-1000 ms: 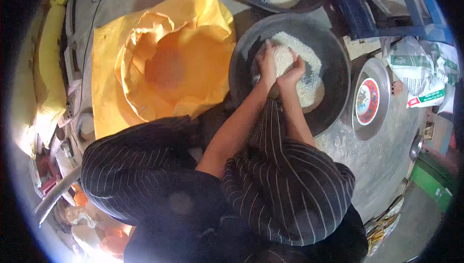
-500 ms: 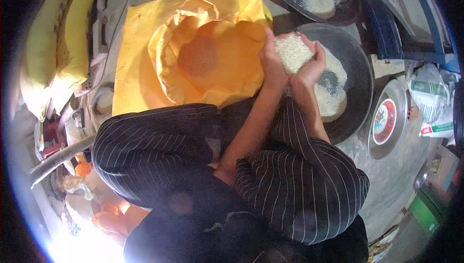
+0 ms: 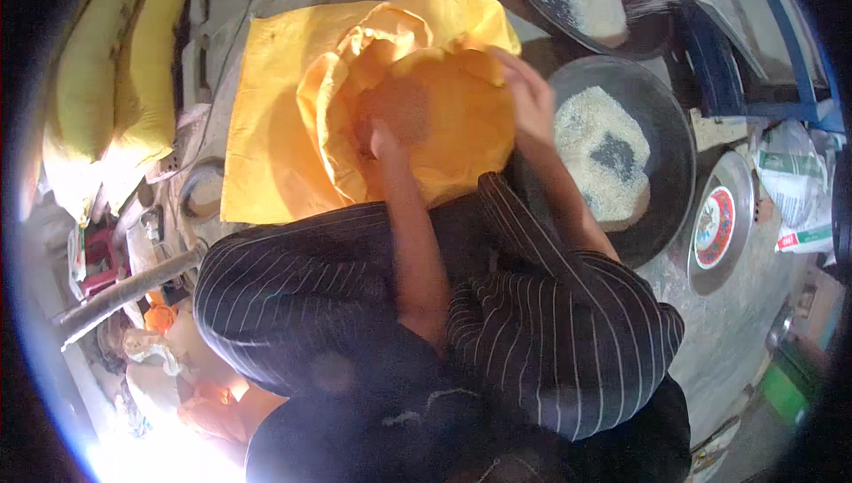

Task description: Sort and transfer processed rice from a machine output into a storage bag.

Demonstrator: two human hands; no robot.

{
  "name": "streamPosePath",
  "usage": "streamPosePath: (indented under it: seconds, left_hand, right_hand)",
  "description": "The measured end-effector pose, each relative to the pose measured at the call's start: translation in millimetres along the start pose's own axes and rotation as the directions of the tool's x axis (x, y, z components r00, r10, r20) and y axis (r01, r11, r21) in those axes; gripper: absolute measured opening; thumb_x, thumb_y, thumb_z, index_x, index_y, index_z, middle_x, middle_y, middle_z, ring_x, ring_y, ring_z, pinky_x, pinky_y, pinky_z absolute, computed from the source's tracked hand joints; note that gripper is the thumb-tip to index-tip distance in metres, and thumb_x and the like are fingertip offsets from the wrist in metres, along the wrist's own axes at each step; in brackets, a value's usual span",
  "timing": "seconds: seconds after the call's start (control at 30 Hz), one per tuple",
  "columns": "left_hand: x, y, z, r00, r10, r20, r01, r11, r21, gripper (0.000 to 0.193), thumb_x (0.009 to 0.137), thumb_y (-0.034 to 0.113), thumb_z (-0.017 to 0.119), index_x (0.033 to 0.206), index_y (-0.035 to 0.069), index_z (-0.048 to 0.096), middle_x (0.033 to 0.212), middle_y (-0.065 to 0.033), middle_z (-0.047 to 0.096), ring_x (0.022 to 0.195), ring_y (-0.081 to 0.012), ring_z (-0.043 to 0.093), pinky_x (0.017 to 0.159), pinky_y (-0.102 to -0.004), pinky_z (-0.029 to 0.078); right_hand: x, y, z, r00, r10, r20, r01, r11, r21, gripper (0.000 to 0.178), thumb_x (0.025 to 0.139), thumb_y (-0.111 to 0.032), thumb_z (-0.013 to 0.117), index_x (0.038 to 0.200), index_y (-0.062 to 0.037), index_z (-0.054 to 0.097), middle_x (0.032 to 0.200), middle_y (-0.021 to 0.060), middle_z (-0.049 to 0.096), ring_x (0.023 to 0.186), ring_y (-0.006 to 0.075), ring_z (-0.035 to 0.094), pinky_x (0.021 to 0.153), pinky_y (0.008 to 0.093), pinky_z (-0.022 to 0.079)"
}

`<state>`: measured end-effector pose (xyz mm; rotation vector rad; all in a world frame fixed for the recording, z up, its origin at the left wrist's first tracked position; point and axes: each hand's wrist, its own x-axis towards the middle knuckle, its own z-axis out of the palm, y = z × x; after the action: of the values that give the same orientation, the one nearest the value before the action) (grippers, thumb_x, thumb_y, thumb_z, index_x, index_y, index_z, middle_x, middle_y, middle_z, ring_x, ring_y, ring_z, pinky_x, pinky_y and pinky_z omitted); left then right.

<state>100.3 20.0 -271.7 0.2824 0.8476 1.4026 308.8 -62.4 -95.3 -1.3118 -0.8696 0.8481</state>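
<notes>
A yellow sack point(image 3: 266, 119) lies in front of my folded legs, its mouth rolled back and standing wide. Some brownish grainy stuff point(image 3: 404, 110) shows at its bottom. My left hand point(image 3: 382, 141) reaches down inside the sack's mouth, with its fingers mostly hidden and blurred. At the sack's right rim is my right hand point(image 3: 530, 102). Its fingers reach toward the edge, too smeared to show a grip. No white grain is visible in either hand. Just right of the sack, a dark round basin point(image 3: 661, 208) holds white grain that looks like rice point(image 3: 590, 128), with a bare patch in the middle.
Another dark basin point(image 3: 652, 35) of white grain stands at the far right. A metal tray point(image 3: 741, 186) with a round printed picture leans near plastic packaging point(image 3: 790, 168). Full yellow sacks point(image 3: 146, 66) stand at left, above a pole point(image 3: 133, 292) beside my knee.
My hands, cupped together around a heap of white grain over the basin's edge, have parted. The left has moved into the sack, the right to its rim. The heap is gone from them.
</notes>
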Motion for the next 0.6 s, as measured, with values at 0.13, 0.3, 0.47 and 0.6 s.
streamPosePath:
  seconds: [0.13,0.3,0.47,0.6]
  left_hand:
    - [-15,-17,48,0.957,-0.121,-0.265,0.172,0.969,0.177,0.035,0.087,0.024,0.05,0.115,0.002,0.052,0.121,-0.014,0.051,0.107,-0.0294,0.051,0.091,-0.041,0.042]
    - [-77,-34,149,0.727,0.642,0.243,-0.451,0.18,0.874,0.033,0.083,0.014,0.055,0.112,-0.001,0.052,0.119,-0.0228,0.047,0.116,-0.036,0.04,0.097,-0.0457,0.031]
    - [-151,-66,213,0.647,0.481,0.592,-0.741,0.211,0.638,0.028,0.08,0.006,0.052,0.107,0.001,0.054,0.119,-0.0245,0.045,0.113,-0.0385,0.042,0.095,-0.0441,0.034]
    - [-173,-98,206,0.653,0.177,0.736,-0.725,0.424,0.542,0.031,0.081,0.005,0.051,0.111,0.001,0.051,0.112,-0.0231,0.052,0.104,-0.038,0.05,0.092,-0.0422,0.039]
  right_hand:
    - [-56,59,-81,0.984,-0.173,-0.042,0.067,0.577,-0.814,0.041,0.085,-0.009,0.05,0.124,-0.0005,0.047,0.129,0.0146,0.046,0.12,0.0272,0.042,0.102,0.041,0.028]
    - [-124,117,-129,0.903,0.026,0.429,0.424,0.114,-0.899,0.057,0.084,-0.015,0.05,0.136,-0.0003,0.031,0.144,0.0126,0.027,0.133,0.0247,0.026,0.109,0.048,0.012]
    - [-65,121,-194,0.744,0.127,0.656,0.662,-0.001,-0.75,0.058,0.082,-0.019,0.052,0.134,0.0008,0.035,0.138,0.0138,0.037,0.133,0.0219,0.028,0.109,0.0488,0.014]
    - [-38,100,-209,0.877,-0.15,0.457,0.454,-0.053,-0.889,0.056,0.083,-0.019,0.052,0.133,-0.0011,0.037,0.134,0.0147,0.043,0.13,0.0251,0.033,0.108,0.0506,0.014]
